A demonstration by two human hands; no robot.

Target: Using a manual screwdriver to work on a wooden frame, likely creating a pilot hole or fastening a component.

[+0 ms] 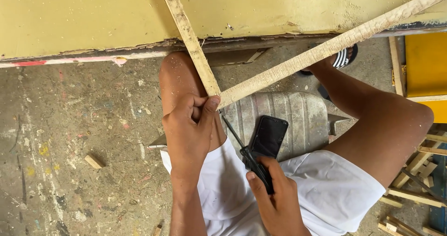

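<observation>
The right hand (278, 199) is closed around a black-handled tool (255, 166), its thin shaft angled up toward two slats. The left hand (190, 129) pinches the slats (210, 88) where they meet, above the knee. A phone (269, 136) lies on the metal seat (302, 117).

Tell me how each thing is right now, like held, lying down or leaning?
left hand: closed on the ends of two sticks.
narrow wood strip: held, slanting up over the yellow board.
rough wood strip: held, slanting up to the right.
right hand: gripping a screwdriver.
screwdriver: held, tip toward the sticks' joint.
phone: dark screen, lying on the seat.
small wood block: lying on the floor.
</observation>
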